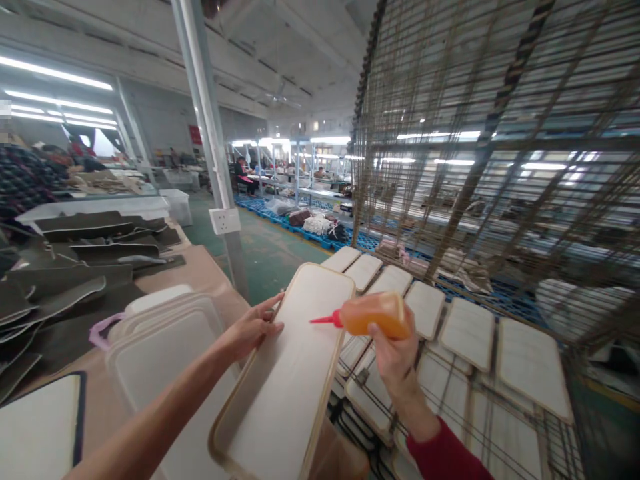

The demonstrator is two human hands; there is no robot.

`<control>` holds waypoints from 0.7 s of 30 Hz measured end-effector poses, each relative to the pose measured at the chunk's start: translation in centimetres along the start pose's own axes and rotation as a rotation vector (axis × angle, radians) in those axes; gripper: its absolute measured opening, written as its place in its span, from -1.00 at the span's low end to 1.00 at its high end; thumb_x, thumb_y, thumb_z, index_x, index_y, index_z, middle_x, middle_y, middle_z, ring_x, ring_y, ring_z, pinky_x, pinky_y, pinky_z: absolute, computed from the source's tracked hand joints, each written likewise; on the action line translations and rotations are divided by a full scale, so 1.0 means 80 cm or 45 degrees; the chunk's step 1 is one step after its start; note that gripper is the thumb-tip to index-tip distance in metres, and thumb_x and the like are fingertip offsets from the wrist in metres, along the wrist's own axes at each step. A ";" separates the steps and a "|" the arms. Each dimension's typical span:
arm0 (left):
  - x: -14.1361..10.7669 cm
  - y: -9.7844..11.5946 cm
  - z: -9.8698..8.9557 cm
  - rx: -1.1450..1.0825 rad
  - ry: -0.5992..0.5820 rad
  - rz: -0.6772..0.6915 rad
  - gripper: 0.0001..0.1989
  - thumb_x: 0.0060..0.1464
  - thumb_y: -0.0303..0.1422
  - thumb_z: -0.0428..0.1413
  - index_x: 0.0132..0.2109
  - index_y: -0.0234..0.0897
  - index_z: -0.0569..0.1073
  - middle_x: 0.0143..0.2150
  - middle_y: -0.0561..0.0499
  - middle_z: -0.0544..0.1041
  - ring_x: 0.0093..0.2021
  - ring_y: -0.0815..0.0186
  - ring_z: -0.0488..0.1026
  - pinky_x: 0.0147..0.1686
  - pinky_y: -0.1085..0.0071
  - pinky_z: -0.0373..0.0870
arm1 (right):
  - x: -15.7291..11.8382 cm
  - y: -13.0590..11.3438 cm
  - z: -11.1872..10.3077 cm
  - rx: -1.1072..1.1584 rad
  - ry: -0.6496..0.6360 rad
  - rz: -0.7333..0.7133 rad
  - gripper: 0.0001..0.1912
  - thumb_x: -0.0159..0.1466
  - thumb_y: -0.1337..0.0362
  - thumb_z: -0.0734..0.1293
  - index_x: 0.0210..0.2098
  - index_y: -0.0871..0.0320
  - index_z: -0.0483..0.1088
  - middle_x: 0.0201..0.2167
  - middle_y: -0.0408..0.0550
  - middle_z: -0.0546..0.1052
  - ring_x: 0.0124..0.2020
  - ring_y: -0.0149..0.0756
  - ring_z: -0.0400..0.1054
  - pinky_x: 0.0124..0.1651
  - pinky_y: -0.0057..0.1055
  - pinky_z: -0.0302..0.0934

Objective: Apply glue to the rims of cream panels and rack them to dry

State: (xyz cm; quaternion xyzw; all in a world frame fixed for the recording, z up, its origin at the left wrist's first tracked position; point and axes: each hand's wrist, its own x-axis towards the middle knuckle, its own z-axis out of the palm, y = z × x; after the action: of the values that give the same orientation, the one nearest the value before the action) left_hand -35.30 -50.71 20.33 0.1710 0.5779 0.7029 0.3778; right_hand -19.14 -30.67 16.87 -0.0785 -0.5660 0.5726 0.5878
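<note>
Gripped at its left edge by my left hand (257, 328), a long white panel (295, 373) with rounded corners and a tan rim is tilted in front of me. My thumb lies on its face and the fingers go behind it. My right hand (397, 357) is wrapped round a squeeze bottle (373, 315) of amber liquid, held on its side. The bottle's red nozzle (325, 321) points left over the upper part of the panel. Whether its tip touches the surface I cannot tell.
Similar white panels (467, 333) lie in rows on a wire rack at right, below a raised mesh frame (480, 133). At left, a brown-covered table (200, 267) carries stacked pale panels (165, 360) and dark grey pieces (100, 287). A metal post (213, 133) with a socket stands ahead.
</note>
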 end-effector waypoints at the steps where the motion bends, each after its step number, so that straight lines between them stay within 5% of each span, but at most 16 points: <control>1: -0.001 0.000 -0.001 -0.011 -0.014 -0.007 0.08 -0.29 -0.59 0.28 0.37 -0.39 -0.03 -0.52 0.11 0.50 -0.53 0.34 0.45 -0.51 0.52 0.36 | 0.013 0.003 0.002 0.021 0.060 -0.031 -0.38 -0.06 0.26 0.51 -0.01 0.10 0.30 -0.18 -0.07 0.50 -0.24 -0.25 0.42 -0.13 -0.26 0.34; 4: 0.000 0.002 -0.005 -0.072 0.007 -0.015 0.07 -0.29 -0.64 0.24 0.38 -0.38 -0.05 -0.48 0.08 0.53 -0.48 0.32 0.47 -0.45 0.50 0.40 | 0.016 0.012 -0.002 0.075 0.075 0.056 -0.40 -0.05 0.24 0.51 -0.03 0.10 0.31 -0.21 -0.10 0.50 -0.26 -0.28 0.41 -0.10 -0.25 0.32; 9: 0.012 -0.001 -0.022 -0.089 0.056 -0.020 0.05 -0.26 -0.68 0.20 0.38 -0.37 -0.07 -0.56 0.15 0.47 -0.51 0.33 0.47 -0.47 0.52 0.40 | -0.056 0.018 -0.023 0.057 -0.241 0.313 -0.33 -0.06 0.22 0.52 0.04 0.10 0.32 -0.21 -0.01 0.55 -0.31 -0.19 0.44 -0.25 -0.27 0.37; 11: 0.014 -0.003 -0.027 -0.058 0.050 -0.022 0.04 -0.25 -0.67 0.19 0.38 -0.37 -0.07 -0.57 0.15 0.47 -0.52 0.32 0.47 -0.49 0.52 0.39 | -0.056 0.012 -0.022 0.046 -0.183 0.267 -0.31 -0.08 0.24 0.52 0.04 0.08 0.32 -0.18 -0.02 0.54 -0.27 -0.19 0.44 -0.23 -0.28 0.37; 16: 0.016 -0.002 -0.026 -0.038 -0.106 -0.084 0.07 -0.26 -0.61 0.23 0.39 -0.32 -0.09 -0.38 -0.01 0.60 -0.42 0.22 0.53 -0.40 0.42 0.45 | 0.003 0.001 -0.006 0.025 0.192 0.046 -0.35 -0.06 0.21 0.51 0.02 0.09 0.31 -0.19 -0.07 0.51 -0.25 -0.26 0.41 -0.06 -0.20 0.30; 21: 0.026 -0.010 -0.025 -0.077 -0.079 -0.105 0.14 -0.31 -0.61 0.26 0.39 -0.37 -0.13 -0.33 -0.05 0.61 -0.38 0.18 0.54 -0.35 0.38 0.45 | -0.047 0.012 -0.026 -0.021 -0.010 0.214 -0.34 -0.01 0.20 0.49 0.07 0.06 0.29 -0.22 -0.05 0.55 -0.29 -0.24 0.44 -0.18 -0.26 0.36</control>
State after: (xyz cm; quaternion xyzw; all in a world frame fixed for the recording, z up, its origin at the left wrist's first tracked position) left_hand -37.78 -50.53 18.63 0.1574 0.5510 0.6982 0.4292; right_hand -17.00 -32.07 13.23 -0.1285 -0.5644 0.6156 0.5348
